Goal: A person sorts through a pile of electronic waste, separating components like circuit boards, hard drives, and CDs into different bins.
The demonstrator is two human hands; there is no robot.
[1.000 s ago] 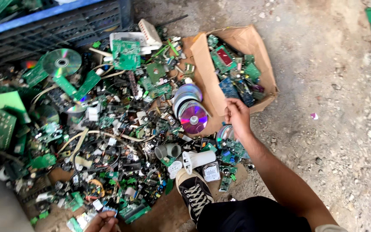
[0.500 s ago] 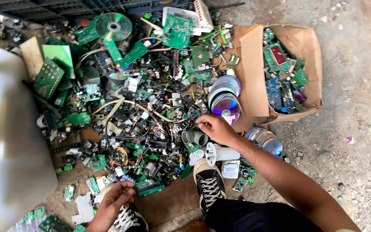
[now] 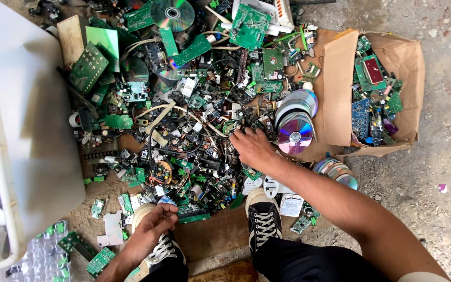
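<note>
my right hand [image 3: 254,149] rests spread on the scrap pile [image 3: 184,120] beside the discs [image 3: 294,133], holding nothing; the light, sharp-edged boards need edge pinches. left hand [image 3: 155,225] pinches a small piece.

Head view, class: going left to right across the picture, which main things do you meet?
Large white plastic tub → left hand → right hand → stack of shiny silver discs → brown cardboard box holding green circuit boards.

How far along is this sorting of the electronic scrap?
Some looks done: the cardboard box already holds circuit boards, and discs lie stacked beside it. In hand: the right hand reaches into the scrap pile, while the left hand pinches a small piece near the shoe. Most of the pile remains unsorted.
</note>
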